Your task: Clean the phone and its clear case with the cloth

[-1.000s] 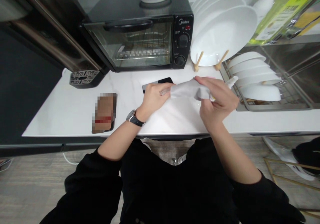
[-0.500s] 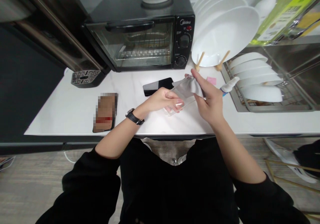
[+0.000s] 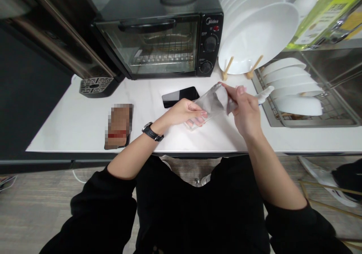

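My left hand (image 3: 185,111), with a black-strapped watch on its wrist, grips a clear phone case (image 3: 191,126) at its near end. Over the far part of the case lies a thin grey cloth (image 3: 212,103). Its other end is pinched in my right hand (image 3: 248,113), whose thumb points up. A black phone (image 3: 181,96) lies on the counter just behind my left hand. Partly hidden by my right hand is a small bottle with a white nozzle (image 3: 266,94).
On the white counter (image 3: 70,129) a blurred brown phone-shaped item (image 3: 117,127) lies at left. A toaster oven (image 3: 158,46) stands behind. White plates (image 3: 263,39) lean in a wooden rack; bowls (image 3: 296,91) sit in the sink at right. A drip tray (image 3: 94,86) is at back left.
My right hand has moved right, away from the case, drawing the cloth out. The cloth now spans between both hands. My left hand has stayed on the case. The pink slip is hidden now.
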`<state>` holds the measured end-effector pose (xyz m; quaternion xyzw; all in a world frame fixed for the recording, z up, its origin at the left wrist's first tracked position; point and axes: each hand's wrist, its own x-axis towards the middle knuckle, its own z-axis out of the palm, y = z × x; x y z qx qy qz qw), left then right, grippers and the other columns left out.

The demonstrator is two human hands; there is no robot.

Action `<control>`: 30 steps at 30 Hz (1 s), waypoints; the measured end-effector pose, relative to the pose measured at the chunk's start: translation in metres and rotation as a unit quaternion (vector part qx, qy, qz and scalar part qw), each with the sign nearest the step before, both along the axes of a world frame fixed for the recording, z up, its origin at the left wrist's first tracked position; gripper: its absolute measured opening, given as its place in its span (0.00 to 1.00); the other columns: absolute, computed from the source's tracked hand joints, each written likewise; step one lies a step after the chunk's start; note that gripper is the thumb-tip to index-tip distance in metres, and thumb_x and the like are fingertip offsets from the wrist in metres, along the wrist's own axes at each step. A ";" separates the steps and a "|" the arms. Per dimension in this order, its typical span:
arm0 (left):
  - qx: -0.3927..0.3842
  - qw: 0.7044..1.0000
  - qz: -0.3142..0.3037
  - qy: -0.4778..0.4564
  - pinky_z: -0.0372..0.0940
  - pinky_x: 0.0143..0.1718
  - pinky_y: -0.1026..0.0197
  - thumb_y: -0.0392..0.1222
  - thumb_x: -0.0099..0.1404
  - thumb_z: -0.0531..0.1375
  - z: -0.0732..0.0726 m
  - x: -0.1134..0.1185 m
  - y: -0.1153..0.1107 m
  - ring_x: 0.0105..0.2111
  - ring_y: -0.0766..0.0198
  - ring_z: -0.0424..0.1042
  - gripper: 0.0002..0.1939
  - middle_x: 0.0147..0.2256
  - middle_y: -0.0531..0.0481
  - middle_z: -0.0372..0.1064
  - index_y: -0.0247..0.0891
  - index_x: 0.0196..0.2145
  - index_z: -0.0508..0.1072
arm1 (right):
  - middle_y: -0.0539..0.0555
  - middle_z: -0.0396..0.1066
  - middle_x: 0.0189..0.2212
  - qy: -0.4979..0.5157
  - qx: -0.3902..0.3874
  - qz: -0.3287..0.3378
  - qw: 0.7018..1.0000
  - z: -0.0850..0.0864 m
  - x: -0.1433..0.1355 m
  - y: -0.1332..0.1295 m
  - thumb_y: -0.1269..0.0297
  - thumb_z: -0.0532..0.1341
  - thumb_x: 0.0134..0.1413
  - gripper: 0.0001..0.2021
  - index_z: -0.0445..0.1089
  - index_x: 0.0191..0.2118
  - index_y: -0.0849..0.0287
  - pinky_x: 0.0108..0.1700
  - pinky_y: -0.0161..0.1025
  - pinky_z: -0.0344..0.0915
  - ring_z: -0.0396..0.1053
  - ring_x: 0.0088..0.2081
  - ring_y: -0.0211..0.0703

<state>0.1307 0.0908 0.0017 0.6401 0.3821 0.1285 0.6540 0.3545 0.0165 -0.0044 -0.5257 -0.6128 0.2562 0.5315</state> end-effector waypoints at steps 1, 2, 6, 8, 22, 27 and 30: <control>0.004 1.000 -0.008 -0.001 0.72 0.27 0.69 0.50 0.72 0.71 0.000 0.000 0.000 0.33 0.65 0.86 0.13 0.37 0.45 0.87 0.36 0.41 0.86 | 0.56 0.81 0.37 0.027 -0.005 -0.006 1.000 0.002 0.002 0.003 0.30 0.52 0.73 0.32 0.83 0.49 0.49 0.38 0.45 0.74 0.79 0.40 0.50; 0.011 1.000 -0.011 0.000 0.72 0.26 0.70 0.50 0.71 0.72 0.001 0.000 0.000 0.33 0.65 0.85 0.13 0.37 0.45 0.87 0.36 0.40 0.86 | 0.52 0.73 0.27 0.052 -0.011 0.001 0.999 0.005 0.004 0.006 0.29 0.57 0.70 0.30 0.82 0.38 0.50 0.32 0.42 0.68 0.72 0.31 0.46; 0.030 0.999 -0.017 0.018 0.71 0.25 0.71 0.50 0.70 0.73 0.002 -0.001 -0.001 0.33 0.65 0.85 0.13 0.37 0.45 0.87 0.36 0.39 0.86 | 0.47 0.61 0.20 0.030 -0.045 0.067 0.996 0.019 0.011 0.010 0.28 0.68 0.60 0.32 0.73 0.25 0.54 0.26 0.38 0.52 0.55 0.24 0.37; 0.030 0.999 -0.021 0.024 0.70 0.25 0.71 0.51 0.69 0.73 0.002 0.000 -0.001 0.33 0.65 0.85 0.14 0.37 0.44 0.87 0.36 0.38 0.86 | 0.49 0.67 0.22 -0.013 -0.039 0.039 0.998 0.022 0.012 0.008 0.30 0.70 0.59 0.30 0.76 0.28 0.56 0.27 0.38 0.51 0.57 0.25 0.37; 0.016 0.999 -0.029 0.036 0.72 0.26 0.70 0.51 0.70 0.72 0.004 0.000 -0.003 0.34 0.64 0.86 0.14 0.39 0.44 0.87 0.36 0.39 0.86 | 0.47 0.66 0.22 -0.005 -0.102 0.075 0.992 0.023 0.014 0.015 0.37 0.77 0.49 0.28 0.67 0.24 0.54 0.27 0.38 0.51 0.57 0.25 0.36; 0.014 0.999 -0.023 0.036 0.71 0.26 0.70 0.52 0.69 0.73 0.006 0.001 -0.005 0.34 0.63 0.86 0.15 0.39 0.43 0.87 0.36 0.40 0.86 | 0.43 0.54 0.18 -0.123 -0.044 -0.041 0.991 0.017 0.005 0.015 0.41 0.76 0.53 0.29 0.60 0.23 0.52 0.27 0.40 0.43 0.49 0.24 0.36; 0.031 0.998 -0.031 0.035 0.71 0.26 0.70 0.50 0.70 0.72 0.007 0.002 -0.006 0.34 0.64 0.86 0.13 0.39 0.44 0.87 0.36 0.40 0.85 | 0.45 0.62 0.17 -0.136 -0.062 -0.047 0.988 0.011 -0.006 0.021 0.37 0.79 0.46 0.28 0.66 0.26 0.52 0.26 0.40 0.45 0.55 0.23 0.38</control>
